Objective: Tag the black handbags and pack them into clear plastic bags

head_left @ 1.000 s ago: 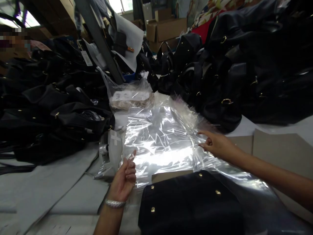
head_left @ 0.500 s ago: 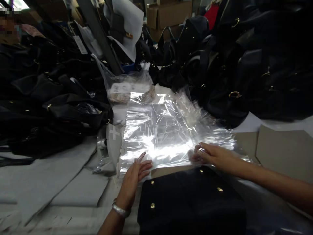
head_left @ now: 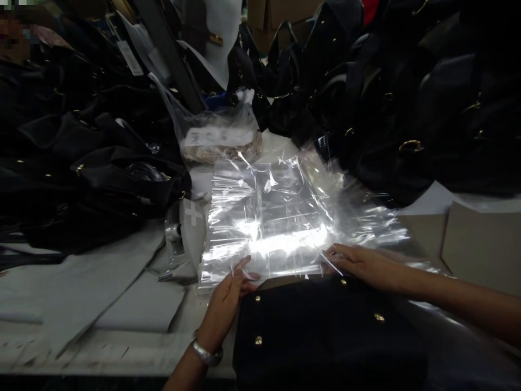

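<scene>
A stack of clear plastic bags [head_left: 280, 217] lies flat in front of me, shining under the light. My left hand [head_left: 232, 288], with a silver band at the wrist, is closed on the near edge of the top plastic bag, left of centre. My right hand [head_left: 345, 263] pinches the same near edge further right. Right below both hands lies a black handbag [head_left: 317, 331] with small gold studs, its far edge beside the plastic.
Black handbags [head_left: 101, 179] are piled on the left, with more black bags [head_left: 427, 119] on the right. A tied clear bag of tags [head_left: 220, 136] sits behind the stack. A tape dispenser [head_left: 189, 233], grey sheets [head_left: 93, 293] and cardboard [head_left: 484, 244] lie around.
My left hand's spread fingers have closed on the plastic's near edge. My right hand keeps its pinch there. The view has tilted slightly downward.
</scene>
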### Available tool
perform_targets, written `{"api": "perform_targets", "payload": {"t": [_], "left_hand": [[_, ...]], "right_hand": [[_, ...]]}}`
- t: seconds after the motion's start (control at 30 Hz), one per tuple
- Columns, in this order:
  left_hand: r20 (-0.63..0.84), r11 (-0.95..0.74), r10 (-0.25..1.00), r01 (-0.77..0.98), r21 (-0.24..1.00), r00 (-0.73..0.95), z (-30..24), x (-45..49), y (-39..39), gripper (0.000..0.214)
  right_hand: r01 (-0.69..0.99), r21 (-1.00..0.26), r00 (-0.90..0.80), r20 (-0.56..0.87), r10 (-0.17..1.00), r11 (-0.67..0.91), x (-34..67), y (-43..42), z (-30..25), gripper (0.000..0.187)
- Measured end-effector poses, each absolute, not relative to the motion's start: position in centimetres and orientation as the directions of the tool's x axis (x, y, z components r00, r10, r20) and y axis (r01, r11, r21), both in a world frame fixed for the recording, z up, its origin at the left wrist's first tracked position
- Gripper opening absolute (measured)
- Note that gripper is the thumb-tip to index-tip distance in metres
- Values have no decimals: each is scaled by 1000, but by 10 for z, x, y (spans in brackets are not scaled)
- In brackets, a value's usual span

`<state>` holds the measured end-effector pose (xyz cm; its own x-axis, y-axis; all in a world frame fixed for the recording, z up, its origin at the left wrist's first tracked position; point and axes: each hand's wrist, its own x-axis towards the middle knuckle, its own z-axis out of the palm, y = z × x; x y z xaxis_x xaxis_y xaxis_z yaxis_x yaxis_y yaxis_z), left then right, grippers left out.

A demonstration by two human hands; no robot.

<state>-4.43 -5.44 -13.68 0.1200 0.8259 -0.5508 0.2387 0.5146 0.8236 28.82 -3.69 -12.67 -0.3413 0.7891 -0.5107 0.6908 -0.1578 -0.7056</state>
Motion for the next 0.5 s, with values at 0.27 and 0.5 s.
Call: {"api": "perform_targets", "payload": {"t": [0.27, 0.5], "left_hand": [[-708, 708, 694, 60, 704, 130, -130, -41, -60, 69], [-722, 723, 691, -27, 691, 43, -132, -43, -71, 55]], "right_hand": [[443, -750, -181, -611, 771, -490, 279, -40, -134, 40], [532, -754, -173, -541, 823, -384, 291, -46, -147, 38]]}}
